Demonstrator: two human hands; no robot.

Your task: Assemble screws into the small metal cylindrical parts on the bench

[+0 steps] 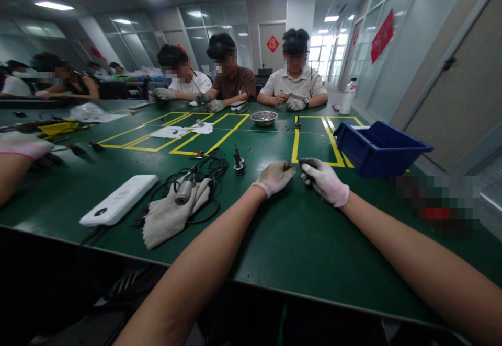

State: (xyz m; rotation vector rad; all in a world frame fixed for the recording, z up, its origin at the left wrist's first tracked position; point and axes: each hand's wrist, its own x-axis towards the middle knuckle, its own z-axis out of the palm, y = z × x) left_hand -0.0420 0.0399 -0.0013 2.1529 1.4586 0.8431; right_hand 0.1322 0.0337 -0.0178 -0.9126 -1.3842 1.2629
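Note:
My left hand point(275, 179), in a whitish work glove, is closed just above the table, its fingertips pinching a tiny dark piece point(288, 164) too small to name. A short gap to the right, my right hand point(326, 183), gloved too, has its fingers curled together with dark patches at the tips. Whatever it holds, if anything, is hidden. To the left of my hands, small dark metal parts with upright shafts point(239, 164) stand on the green table point(274, 241). A silver cylindrical tool point(185, 189) with a black cable rests on a beige cloth point(167, 218).
A white power bank point(120, 199) lies at the left. The blue bin point(386, 150) stands beyond my right hand. Farther back are a steel bowl point(264, 118), white papers point(170, 132) and a bottle point(348, 96). Several people sit around; a gloved co-worker's hand point(23, 145) reaches in at left.

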